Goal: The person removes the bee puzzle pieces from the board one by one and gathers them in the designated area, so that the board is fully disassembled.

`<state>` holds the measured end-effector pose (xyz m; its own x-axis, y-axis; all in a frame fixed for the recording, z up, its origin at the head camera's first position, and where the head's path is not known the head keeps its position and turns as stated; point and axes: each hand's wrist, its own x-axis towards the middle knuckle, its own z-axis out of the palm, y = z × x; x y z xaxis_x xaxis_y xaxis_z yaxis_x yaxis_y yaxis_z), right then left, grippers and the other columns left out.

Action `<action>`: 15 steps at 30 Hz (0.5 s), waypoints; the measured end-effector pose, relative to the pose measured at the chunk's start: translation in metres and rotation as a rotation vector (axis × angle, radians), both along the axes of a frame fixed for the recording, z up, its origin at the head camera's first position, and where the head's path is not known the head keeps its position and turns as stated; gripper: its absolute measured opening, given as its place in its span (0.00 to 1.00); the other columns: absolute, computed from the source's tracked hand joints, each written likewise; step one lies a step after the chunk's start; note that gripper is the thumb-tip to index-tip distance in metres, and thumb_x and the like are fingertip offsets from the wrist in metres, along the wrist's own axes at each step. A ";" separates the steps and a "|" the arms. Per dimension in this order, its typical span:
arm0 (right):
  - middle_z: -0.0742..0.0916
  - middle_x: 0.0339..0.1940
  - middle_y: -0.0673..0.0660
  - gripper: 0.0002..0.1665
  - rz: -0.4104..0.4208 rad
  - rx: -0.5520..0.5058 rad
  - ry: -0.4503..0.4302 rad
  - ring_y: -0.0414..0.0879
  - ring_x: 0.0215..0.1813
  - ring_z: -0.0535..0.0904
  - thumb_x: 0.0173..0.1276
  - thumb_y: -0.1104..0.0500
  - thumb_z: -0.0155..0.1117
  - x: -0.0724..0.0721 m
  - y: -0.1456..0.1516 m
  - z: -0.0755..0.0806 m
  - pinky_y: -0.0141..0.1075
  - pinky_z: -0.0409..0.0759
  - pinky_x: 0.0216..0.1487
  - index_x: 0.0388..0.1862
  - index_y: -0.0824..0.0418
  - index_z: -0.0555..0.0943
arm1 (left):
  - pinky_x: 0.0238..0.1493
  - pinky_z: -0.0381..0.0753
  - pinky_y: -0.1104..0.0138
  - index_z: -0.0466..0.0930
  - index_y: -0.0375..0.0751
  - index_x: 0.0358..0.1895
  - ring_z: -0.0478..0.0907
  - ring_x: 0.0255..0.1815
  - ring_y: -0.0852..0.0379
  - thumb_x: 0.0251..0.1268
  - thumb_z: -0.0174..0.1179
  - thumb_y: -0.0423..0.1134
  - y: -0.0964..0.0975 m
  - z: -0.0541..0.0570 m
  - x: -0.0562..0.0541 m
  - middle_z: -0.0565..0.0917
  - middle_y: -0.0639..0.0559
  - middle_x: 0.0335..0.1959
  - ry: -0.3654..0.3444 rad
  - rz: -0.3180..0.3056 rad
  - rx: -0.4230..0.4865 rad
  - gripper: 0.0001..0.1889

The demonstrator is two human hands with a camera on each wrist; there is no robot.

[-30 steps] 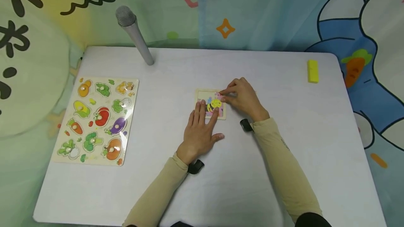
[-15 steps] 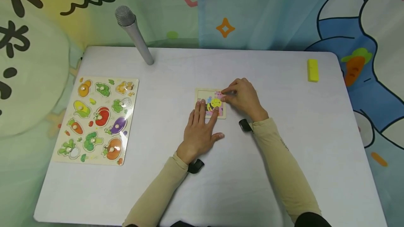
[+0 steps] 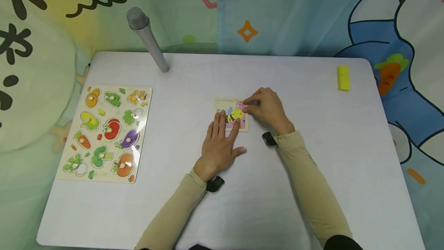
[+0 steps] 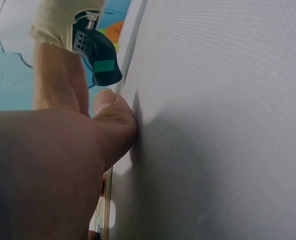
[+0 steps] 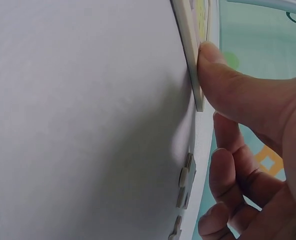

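A small wooden jigsaw puzzle (image 3: 246,124) with a yellow bee picture lies in its tray at mid-table. My left hand (image 3: 216,149) rests over its left part, fingers straight and thumb spread. At the upper right corner, the thumb and forefinger of my right hand (image 3: 267,109) pinch a pink puzzle piece (image 3: 239,105) that sits in or on the tray. In the right wrist view the thumb (image 5: 223,75) presses at the tray's edge, and the other fingers are bent. The left wrist view shows mostly the left thumb (image 4: 115,122) beside the tabletop.
Loose jigsaw pieces (image 5: 186,180) lie beyond the tray in the right wrist view, hidden by the right hand from the head. A vegetable peg puzzle board (image 3: 104,134) lies left. A grey microphone (image 3: 150,41) stands at the back; a yellow block (image 3: 343,78) lies far right.
My right hand has shifted very slightly at the puzzle's upper right corner, its thumb and forefinger staying there. The left hand stays in place on the puzzle.
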<state>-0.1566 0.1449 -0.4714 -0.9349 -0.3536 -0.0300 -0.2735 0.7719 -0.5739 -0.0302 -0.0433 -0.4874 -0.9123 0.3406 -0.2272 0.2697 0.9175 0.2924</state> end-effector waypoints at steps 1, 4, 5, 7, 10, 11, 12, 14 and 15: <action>0.89 0.46 0.64 0.17 -0.001 0.000 0.000 0.57 0.46 0.78 0.62 0.54 0.84 0.000 0.000 0.000 0.51 0.74 0.50 0.48 0.60 0.94 | 0.87 0.44 0.46 0.47 0.50 0.88 0.31 0.90 0.35 0.77 0.52 0.69 0.000 0.000 0.000 0.33 0.31 0.88 0.000 -0.001 0.000 0.47; 0.89 0.46 0.64 0.17 0.001 -0.007 -0.001 0.58 0.46 0.79 0.62 0.55 0.83 0.000 0.000 0.000 0.50 0.73 0.50 0.48 0.60 0.94 | 0.87 0.45 0.45 0.47 0.50 0.88 0.31 0.90 0.35 0.77 0.52 0.69 0.000 0.001 0.000 0.33 0.31 0.88 0.001 -0.002 0.000 0.47; 0.89 0.46 0.64 0.17 0.005 -0.009 0.001 0.58 0.46 0.79 0.62 0.55 0.83 0.000 0.000 0.000 0.50 0.73 0.50 0.48 0.60 0.94 | 0.87 0.45 0.45 0.48 0.50 0.88 0.31 0.90 0.35 0.77 0.52 0.69 0.000 0.001 0.000 0.33 0.31 0.88 0.001 -0.001 0.001 0.47; 0.89 0.46 0.64 0.17 0.014 -0.011 0.005 0.57 0.45 0.79 0.62 0.56 0.83 -0.001 0.000 -0.001 0.50 0.73 0.50 0.48 0.61 0.93 | 0.87 0.44 0.45 0.48 0.50 0.88 0.30 0.90 0.35 0.76 0.53 0.69 0.000 0.001 0.000 0.33 0.31 0.88 -0.001 0.001 0.002 0.47; 0.89 0.46 0.64 0.17 0.027 -0.014 0.001 0.57 0.46 0.79 0.62 0.57 0.83 -0.002 0.000 -0.002 0.49 0.73 0.50 0.49 0.62 0.93 | 0.87 0.44 0.46 0.47 0.50 0.88 0.30 0.90 0.35 0.76 0.53 0.68 0.000 0.002 0.000 0.32 0.31 0.88 -0.007 0.003 0.001 0.47; 0.88 0.47 0.64 0.18 0.030 -0.015 -0.004 0.57 0.46 0.78 0.63 0.57 0.83 -0.002 0.000 -0.002 0.49 0.73 0.51 0.49 0.62 0.92 | 0.87 0.44 0.46 0.47 0.50 0.88 0.30 0.90 0.35 0.76 0.53 0.68 0.000 0.001 0.000 0.32 0.31 0.88 -0.009 0.003 0.001 0.47; 0.88 0.47 0.64 0.18 0.031 -0.018 -0.013 0.57 0.46 0.78 0.63 0.58 0.83 -0.003 -0.001 -0.002 0.49 0.73 0.51 0.50 0.62 0.92 | 0.87 0.44 0.46 0.47 0.50 0.88 0.30 0.90 0.36 0.77 0.52 0.68 0.000 0.001 0.000 0.32 0.31 0.88 -0.013 0.003 0.000 0.47; 0.87 0.48 0.64 0.17 0.034 -0.021 -0.031 0.57 0.47 0.78 0.64 0.58 0.82 -0.003 -0.001 -0.002 0.49 0.74 0.52 0.50 0.63 0.91 | 0.88 0.43 0.46 0.46 0.50 0.89 0.29 0.90 0.36 0.77 0.52 0.68 0.000 0.001 -0.001 0.31 0.32 0.88 -0.022 0.004 -0.001 0.47; 0.86 0.49 0.64 0.17 0.035 -0.020 -0.039 0.57 0.48 0.77 0.65 0.58 0.82 -0.003 -0.001 -0.002 0.49 0.74 0.53 0.51 0.63 0.91 | 0.88 0.43 0.46 0.46 0.50 0.89 0.29 0.90 0.36 0.77 0.52 0.68 0.000 0.001 -0.001 0.31 0.32 0.88 -0.026 0.004 0.000 0.48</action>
